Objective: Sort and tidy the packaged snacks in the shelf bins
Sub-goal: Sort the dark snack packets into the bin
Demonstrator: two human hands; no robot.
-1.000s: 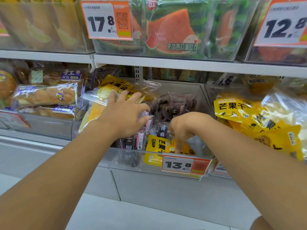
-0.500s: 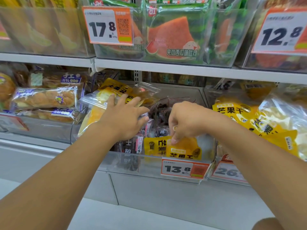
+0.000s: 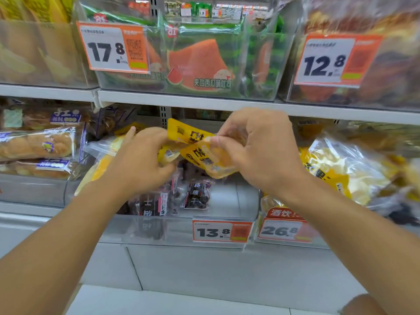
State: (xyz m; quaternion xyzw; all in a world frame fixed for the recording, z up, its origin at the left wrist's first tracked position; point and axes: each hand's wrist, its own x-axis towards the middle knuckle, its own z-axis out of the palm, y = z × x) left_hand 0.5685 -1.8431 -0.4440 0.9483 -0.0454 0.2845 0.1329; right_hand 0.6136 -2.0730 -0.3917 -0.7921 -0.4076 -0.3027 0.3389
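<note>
Since half a second ago I see both hands have risen from the middle bin to just under the upper shelf edge. My left hand (image 3: 138,164), which lay flat on a clear bag, now has its fingers curled round the lower left end of the yellow packets (image 3: 197,151). My right hand (image 3: 254,151) pinches the same packets from the right, thumb and fingertips on their upper edge. They were low at the bin's front before; now they hang lifted above the middle bin (image 3: 229,201), between my two hands.

On the left, a clear bin (image 3: 34,189) holds wrapped bread loaves (image 3: 38,144) stacked flat. Next, a big clear bag of yellow snacks (image 3: 100,160) leans at the left end of the middle bin, partly behind my left hand. In that bin lie small dark packets (image 3: 195,196), with a 13.8 price tag (image 3: 221,231) on its front. The right bin (image 3: 284,242) has a 26.8 price tag (image 3: 280,230) and is heaped with large yellow and clear bags (image 3: 345,169).

On the upper shelf (image 3: 204,105), clear bins hold watermelon-print bags (image 3: 200,62) behind a 17.8 tag (image 3: 111,48), and, further right, darker goods behind a 12.8 tag (image 3: 329,62). Below the bins are grey panels (image 3: 204,269) and a pale floor (image 3: 181,303).
</note>
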